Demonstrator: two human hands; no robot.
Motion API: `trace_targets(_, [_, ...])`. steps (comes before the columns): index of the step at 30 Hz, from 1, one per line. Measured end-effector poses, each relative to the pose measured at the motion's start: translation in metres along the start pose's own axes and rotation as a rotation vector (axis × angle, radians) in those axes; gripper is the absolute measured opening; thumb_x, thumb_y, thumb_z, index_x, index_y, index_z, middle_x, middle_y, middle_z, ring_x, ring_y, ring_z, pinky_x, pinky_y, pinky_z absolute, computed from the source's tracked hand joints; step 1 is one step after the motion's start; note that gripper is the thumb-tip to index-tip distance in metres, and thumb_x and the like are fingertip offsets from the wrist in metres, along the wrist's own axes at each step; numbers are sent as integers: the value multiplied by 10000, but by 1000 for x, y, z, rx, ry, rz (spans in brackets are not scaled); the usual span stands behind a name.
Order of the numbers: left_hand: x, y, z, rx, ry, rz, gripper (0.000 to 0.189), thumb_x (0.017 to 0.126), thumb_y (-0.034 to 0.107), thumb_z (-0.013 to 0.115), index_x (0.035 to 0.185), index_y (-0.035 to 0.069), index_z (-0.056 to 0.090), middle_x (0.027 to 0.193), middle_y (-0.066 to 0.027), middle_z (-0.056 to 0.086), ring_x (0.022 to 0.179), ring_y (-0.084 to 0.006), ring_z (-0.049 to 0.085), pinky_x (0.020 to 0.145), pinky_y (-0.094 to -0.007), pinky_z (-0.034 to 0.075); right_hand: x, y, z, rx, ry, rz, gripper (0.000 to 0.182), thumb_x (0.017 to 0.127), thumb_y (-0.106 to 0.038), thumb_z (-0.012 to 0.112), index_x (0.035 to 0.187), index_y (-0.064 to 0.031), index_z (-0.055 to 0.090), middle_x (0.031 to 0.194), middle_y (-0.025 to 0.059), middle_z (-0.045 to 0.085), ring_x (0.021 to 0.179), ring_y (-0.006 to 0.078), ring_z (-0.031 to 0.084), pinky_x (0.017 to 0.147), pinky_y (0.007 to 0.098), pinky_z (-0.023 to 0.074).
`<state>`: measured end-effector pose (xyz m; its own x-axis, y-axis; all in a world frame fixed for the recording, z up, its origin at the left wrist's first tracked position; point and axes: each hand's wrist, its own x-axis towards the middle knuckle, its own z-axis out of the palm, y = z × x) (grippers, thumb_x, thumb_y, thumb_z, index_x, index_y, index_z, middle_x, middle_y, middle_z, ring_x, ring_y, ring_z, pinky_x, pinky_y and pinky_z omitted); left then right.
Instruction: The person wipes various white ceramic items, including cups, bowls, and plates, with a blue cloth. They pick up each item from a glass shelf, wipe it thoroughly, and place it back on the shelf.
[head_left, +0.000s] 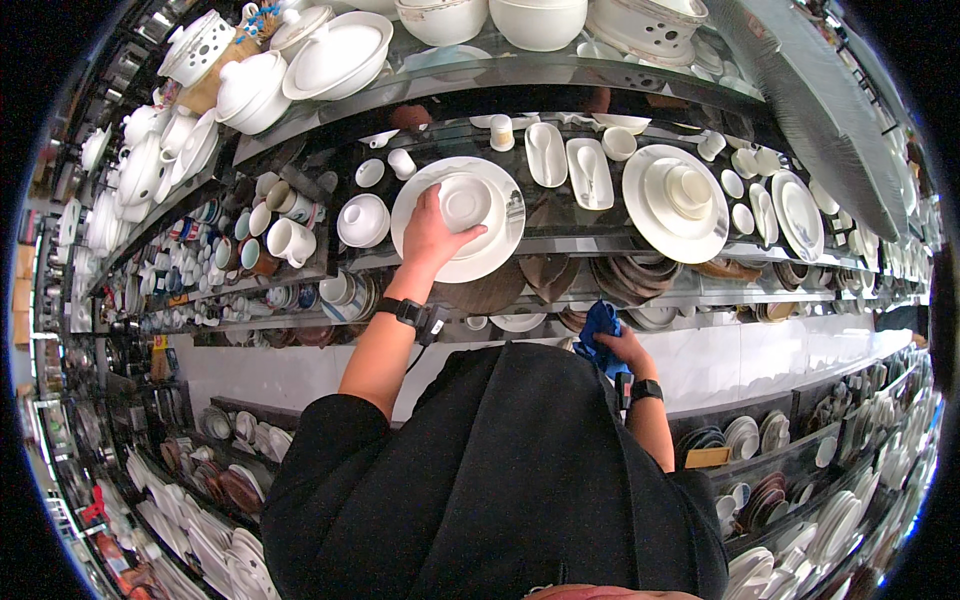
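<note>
My left hand (433, 234) grips a small white round dish (465, 201), fingers along its left rim and thumb at its lower edge. Beneath that dish lies a large white plate (512, 246) with a grey printed motif at its right; whether the dish is lifted off is unclear. A blue cloth (598, 330) is bunched in my right hand (626, 348), held low by my body in front of the shelves. Just left of the large plate sits a lidded white bowl (364, 222).
On the same dark shelf, spoon rests (545, 154) and another plate stack (637, 217) stand to the right. Mugs (290, 241) crowd the left. Above, a glass shelf edge (570, 75) carries tureens (337, 56). Brown dishes (637, 277) fill the lower shelf; more crockery racks are behind me.
</note>
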<state>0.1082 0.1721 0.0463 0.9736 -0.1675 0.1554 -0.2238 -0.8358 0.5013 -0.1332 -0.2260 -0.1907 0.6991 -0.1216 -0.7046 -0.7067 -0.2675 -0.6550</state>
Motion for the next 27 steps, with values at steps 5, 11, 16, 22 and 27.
trace_targets(5, [-2,1,3,2,-1,-5,1039,682,484,923,1444,15,395,1435,-214,513,1346,-372,510,1099,-448,465,-17,-29,4,67,-33,-12,523,809,-307,857,1208,0,713,1106,100,757,977,191,698,917,360,544])
trace_targets(11, [3,3,-2,-12,8,12,967,741,519,875,1432,-1,441,1431,-234,525,1359,-383,499,1117,-450,447,5,4,4,30,-17,26,622,797,-345,855,1270,18,679,1189,138,741,1058,231,702,952,394,542])
trace_targets(16, [63,-42,-38,121,91,-96,786,847,538,757,1371,-2,528,1372,-241,592,1253,-406,585,1062,-460,487,-8,-12,11,35,17,26,530,811,-307,855,1226,-11,711,1160,118,744,1007,210,694,921,370,541])
trace_targets(22, [151,-92,-49,301,-191,-283,759,806,523,754,1330,-3,598,1306,-252,654,1208,-387,642,1026,-456,522,-29,-43,19,121,-9,37,566,818,-284,864,1265,9,679,1155,113,748,1021,207,698,933,380,546])
trace_targets(27, [182,-119,-30,313,-379,-326,748,741,474,808,1289,-15,666,1322,-253,658,1230,-374,644,1033,-437,528,-35,-50,32,168,22,-64,504,817,-288,852,1209,-3,713,1087,86,757,953,184,693,883,366,549])
